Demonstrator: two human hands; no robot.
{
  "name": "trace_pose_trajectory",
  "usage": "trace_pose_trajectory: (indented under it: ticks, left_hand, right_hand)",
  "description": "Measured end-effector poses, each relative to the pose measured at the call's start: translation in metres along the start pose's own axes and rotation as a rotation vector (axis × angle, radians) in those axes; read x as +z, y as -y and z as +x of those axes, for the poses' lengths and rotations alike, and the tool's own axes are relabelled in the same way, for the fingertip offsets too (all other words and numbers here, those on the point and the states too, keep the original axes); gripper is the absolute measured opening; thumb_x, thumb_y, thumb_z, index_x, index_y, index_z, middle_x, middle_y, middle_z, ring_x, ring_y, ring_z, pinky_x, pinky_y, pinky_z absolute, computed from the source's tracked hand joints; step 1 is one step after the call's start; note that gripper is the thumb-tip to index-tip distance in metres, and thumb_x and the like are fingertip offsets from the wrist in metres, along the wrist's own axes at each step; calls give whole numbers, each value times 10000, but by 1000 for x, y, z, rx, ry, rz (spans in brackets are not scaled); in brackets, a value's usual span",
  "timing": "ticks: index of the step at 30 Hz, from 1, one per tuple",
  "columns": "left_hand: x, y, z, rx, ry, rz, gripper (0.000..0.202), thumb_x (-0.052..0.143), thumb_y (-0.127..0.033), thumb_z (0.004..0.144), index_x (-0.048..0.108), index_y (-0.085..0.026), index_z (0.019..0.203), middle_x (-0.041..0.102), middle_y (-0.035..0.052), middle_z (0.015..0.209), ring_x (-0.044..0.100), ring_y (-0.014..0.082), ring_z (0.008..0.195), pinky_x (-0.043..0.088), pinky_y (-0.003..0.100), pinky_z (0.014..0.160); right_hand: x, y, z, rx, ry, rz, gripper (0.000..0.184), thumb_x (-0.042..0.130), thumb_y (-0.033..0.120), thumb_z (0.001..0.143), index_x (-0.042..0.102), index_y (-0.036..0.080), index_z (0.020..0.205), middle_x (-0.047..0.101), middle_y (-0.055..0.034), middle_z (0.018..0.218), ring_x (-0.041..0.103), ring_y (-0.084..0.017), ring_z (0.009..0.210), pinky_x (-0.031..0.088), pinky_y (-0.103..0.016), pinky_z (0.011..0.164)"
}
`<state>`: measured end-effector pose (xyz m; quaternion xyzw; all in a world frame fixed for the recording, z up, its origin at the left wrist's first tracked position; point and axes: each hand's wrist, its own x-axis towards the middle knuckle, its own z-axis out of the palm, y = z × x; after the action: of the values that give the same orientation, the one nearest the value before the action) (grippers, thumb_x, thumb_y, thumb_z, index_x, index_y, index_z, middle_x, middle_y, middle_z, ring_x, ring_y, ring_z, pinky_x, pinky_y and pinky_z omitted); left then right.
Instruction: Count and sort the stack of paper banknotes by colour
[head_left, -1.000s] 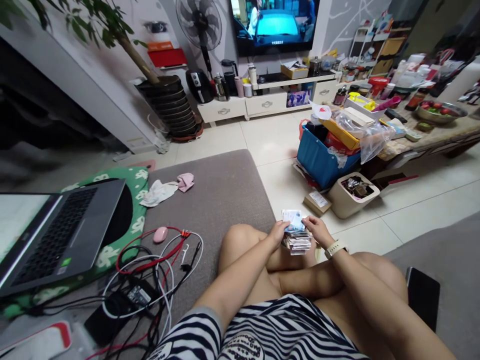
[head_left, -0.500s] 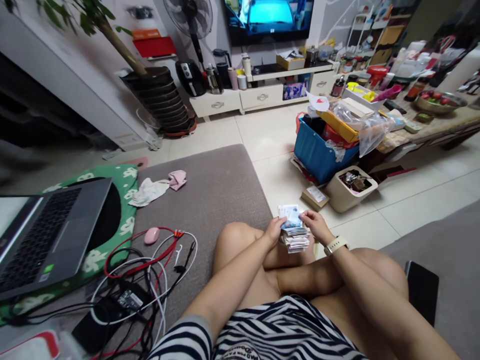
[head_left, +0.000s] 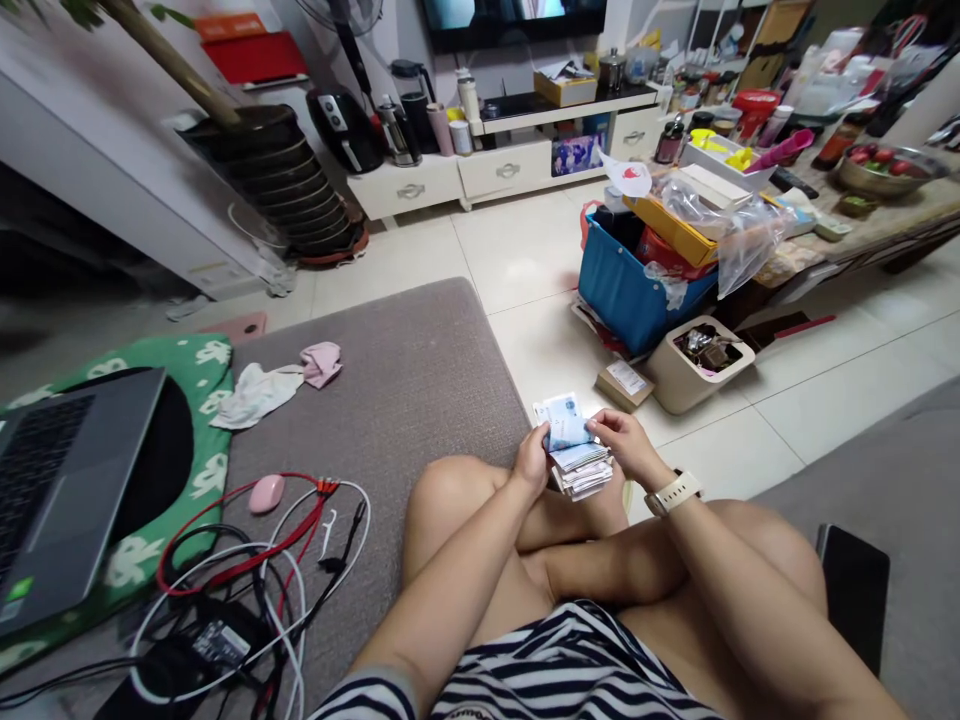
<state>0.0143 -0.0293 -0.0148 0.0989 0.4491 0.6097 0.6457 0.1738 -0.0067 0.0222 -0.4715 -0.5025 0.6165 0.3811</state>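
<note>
A folded stack of banknotes (head_left: 583, 472) is held up over my crossed legs, its layered edges facing me and bluish notes on top. My left hand (head_left: 532, 458) grips the stack at its left side, thumb against the notes. With fingertips pinched, my right hand (head_left: 621, 436) holds the right edge of a light blue banknote (head_left: 570, 432) at the top of the stack. On the right wrist is a watch with a pale strap (head_left: 675, 493).
Left on the grey couch (head_left: 390, 370) lie a laptop (head_left: 67, 480), tangled cables (head_left: 300, 530), a pink oval object (head_left: 266, 493) and crumpled cloths (head_left: 259, 395). A dark phone-like slab (head_left: 853, 595) lies right. Ahead stand a trash bin (head_left: 686, 395), a small box (head_left: 624, 384) and a blue basket (head_left: 611, 280).
The view has tilted down and shifted slightly right. The top blue note now looks bent further over the stack, both hands still holding on.
</note>
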Motion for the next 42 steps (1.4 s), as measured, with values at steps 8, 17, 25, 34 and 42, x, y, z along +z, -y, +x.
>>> trace_pose_trajectory:
  ticks: [8, 17, 25, 34, 42]
  left_hand:
    - [5, -8, -10, 12, -20, 69, 290, 817, -362, 553, 662, -140, 659, 673, 18, 598, 638, 190, 608, 484, 308, 664]
    - [7, -8, -13, -11, 55, 94, 302, 805, -274, 538, 700, -125, 779, 686, 26, 635, 641, 188, 634, 474, 306, 688]
    - [6, -9, -15, 10, 34, 87, 261, 791, -317, 561, 703, -125, 714, 707, 45, 666, 632, 183, 635, 473, 294, 673]
    - [1, -5, -8, 26, 8, 13, 304, 786, -397, 600, 686, -129, 702, 707, 53, 672, 678, 229, 701, 491, 325, 724]
    - [0, -4, -9, 42, 37, 46, 294, 759, -397, 631, 693, -131, 740, 731, 67, 714, 700, 268, 799, 505, 356, 774]
  right_hand:
    - [2, 10, -2, -10, 14, 5, 353, 654, 533, 803, 625, 187, 737, 574, 7, 591, 457, -131, 546, 340, -263, 528]
    - [-1, -4, 5, 24, -142, -57, 365, 717, 538, 727, 578, 201, 732, 561, 14, 623, 486, -146, 589, 366, -270, 557]
    - [4, -2, 4, -1, -92, -83, 329, 683, 477, 749, 560, 190, 645, 537, 19, 605, 462, -138, 584, 354, -270, 568]
    - [7, 7, -2, -4, -17, -26, 363, 690, 526, 732, 573, 189, 663, 503, 32, 578, 423, -123, 542, 326, -257, 511]
    - [8, 12, -4, -19, 3, 49, 360, 730, 518, 715, 603, 183, 688, 547, 21, 619, 468, -130, 585, 358, -262, 564]
